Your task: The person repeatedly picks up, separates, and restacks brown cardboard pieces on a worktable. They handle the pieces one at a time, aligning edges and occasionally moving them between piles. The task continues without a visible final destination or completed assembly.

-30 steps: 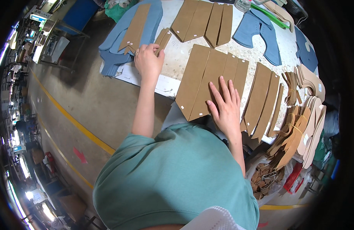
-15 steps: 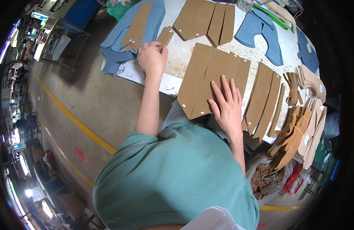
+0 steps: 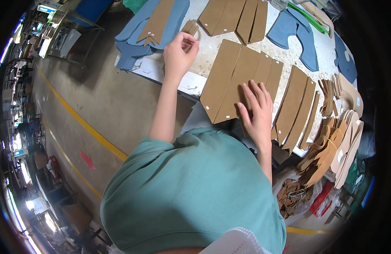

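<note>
My left hand is at the table's left side, its fingers curled at the near end of a small stack of narrow brown strips. Whatever lies between those fingertips is hidden. My right hand rests on several flat brown pieces laid side by side, its fingers stretched out and holding nothing. Small white stickers mark the corners of these pieces, and two have pointed lower ends. Left of the strips, a long brown piece with a notched end lies on blue cut pieces.
More brown panels lie at the back, beside curved blue pieces. Longer brown strips lie to the right, near tied tan bundles at the edge. A bag of brown scraps stands below. Yellow lines cross the floor.
My left hand has shifted slightly right and its fingers have curled in more at the strips. My right hand stays flat on the brown pieces. The whole view has shifted a little.
</note>
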`<state>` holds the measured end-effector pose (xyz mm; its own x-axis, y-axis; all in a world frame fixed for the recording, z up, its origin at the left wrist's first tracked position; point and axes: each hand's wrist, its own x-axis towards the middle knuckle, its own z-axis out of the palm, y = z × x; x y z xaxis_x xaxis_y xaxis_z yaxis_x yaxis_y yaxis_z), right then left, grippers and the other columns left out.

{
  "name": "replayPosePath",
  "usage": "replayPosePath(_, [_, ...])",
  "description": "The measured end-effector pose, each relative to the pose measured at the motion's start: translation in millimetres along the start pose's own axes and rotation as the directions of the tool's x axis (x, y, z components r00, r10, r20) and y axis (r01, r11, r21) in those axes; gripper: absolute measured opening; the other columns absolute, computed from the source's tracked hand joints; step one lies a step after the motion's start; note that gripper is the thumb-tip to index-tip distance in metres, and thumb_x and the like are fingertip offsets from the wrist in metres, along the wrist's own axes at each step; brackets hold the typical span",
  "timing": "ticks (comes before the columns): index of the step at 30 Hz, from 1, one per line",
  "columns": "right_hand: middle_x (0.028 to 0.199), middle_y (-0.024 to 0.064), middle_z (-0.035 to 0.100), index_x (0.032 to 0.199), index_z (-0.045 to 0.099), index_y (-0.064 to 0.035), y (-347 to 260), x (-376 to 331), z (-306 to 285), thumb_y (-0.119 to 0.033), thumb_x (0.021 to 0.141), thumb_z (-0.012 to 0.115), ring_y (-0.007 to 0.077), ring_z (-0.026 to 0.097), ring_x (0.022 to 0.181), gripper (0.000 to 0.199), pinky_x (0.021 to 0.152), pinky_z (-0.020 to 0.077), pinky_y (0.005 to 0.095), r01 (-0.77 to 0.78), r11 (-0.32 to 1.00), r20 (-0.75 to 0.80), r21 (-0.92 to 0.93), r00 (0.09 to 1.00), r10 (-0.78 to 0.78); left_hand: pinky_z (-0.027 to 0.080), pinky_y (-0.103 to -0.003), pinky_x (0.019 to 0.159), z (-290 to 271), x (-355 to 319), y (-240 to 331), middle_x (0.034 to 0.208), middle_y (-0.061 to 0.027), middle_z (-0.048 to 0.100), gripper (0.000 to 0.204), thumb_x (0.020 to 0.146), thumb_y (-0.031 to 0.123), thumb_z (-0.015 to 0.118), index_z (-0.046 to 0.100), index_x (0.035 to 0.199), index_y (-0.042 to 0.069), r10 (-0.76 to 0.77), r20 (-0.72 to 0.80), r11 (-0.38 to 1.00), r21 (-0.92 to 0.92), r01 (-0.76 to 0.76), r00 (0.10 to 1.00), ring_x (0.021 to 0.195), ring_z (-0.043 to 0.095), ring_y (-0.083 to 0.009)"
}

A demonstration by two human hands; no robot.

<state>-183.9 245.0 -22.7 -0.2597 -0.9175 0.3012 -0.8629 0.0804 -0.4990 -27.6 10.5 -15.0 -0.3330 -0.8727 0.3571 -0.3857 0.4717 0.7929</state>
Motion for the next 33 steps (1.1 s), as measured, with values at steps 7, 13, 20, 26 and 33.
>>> replayPosePath(7, [0.128,0.0098,0.060,0.133,0.057,-0.0021,-10.6,0.5,-22.9,-0.012,0.092,0.066,0.0204,0.053,0.124,0.043,0.104,0.0418,0.0352,-0.196,0.274,0.137,0.942,0.965,0.222,0.050,-0.024,0.076,-15.0,-51.4,67.3,0.088,-0.0020,0.067,0.011,0.087,0.005,0.071,0.065,0.095,0.001,0.266,0.615,0.873,-0.480,0.085,0.742,0.081,0.062,-0.0078])
replayPosePath(13, [0.102,0.0045,0.065,0.114,0.068,0.0005,-0.8,8.7,-29.3,0.000,0.092,0.064,0.0108,0.062,0.096,0.022,0.085,0.0488,0.0241,-0.357,0.406,0.290,0.841,0.932,0.219,0.051,-0.024,0.079,-15.0,-54.1,66.8,0.089,-0.0023,0.068,0.011,0.087,0.005,0.070,0.068,0.097,0.001,0.127,0.664,0.910,-0.374,0.180,0.737,0.086,0.063,-0.0075])
replayPosePath(20, [0.084,0.0061,0.067,0.108,0.071,-0.0042,23.5,21.2,-43.2,-0.004,0.088,0.065,0.0178,0.062,0.073,0.020,0.068,0.0489,0.0281,-0.289,0.874,0.095,0.390,0.957,0.274,0.042,-0.020,0.057,-46.2,-29.3,9.5,0.077,0.0029,0.065,0.011,0.089,0.010,0.070,0.071,0.097,0.003,-0.156,0.193,0.984,-0.056,0.170,0.969,0.062,0.050,-0.0026])
replayPosePath(26, [0.097,0.0074,0.064,0.102,0.072,-0.0075,30.7,18.3,-44.2,-0.009,0.085,0.068,0.0271,0.057,0.098,0.017,0.084,0.0459,0.0369,-0.253,0.967,-0.061,0.019,0.965,0.253,0.049,-0.030,0.068,-52.7,-22.5,-23.5,0.080,-0.0031,0.066,0.021,0.080,0.024,0.077,0.074,0.094,0.009,0.078,-0.103,0.809,0.587,-0.003,0.992,0.071,0.060,-0.0170])
replayPosePath(33, [0.098,0.0082,0.067,0.103,0.073,-0.0092,55.4,-13.2,-64.6,-0.011,0.086,0.069,0.0265,0.059,0.099,0.017,0.089,0.0474,0.0369,-0.329,0.943,-0.361,0.041,0.875,0.321,0.048,-0.036,0.072,-48.7,-28.3,-28.7,0.083,-0.0026,0.066,0.018,0.077,0.025,0.079,0.074,0.089,0.013,-0.017,-0.123,0.824,0.560,0.083,0.992,0.077,0.061,-0.0203])
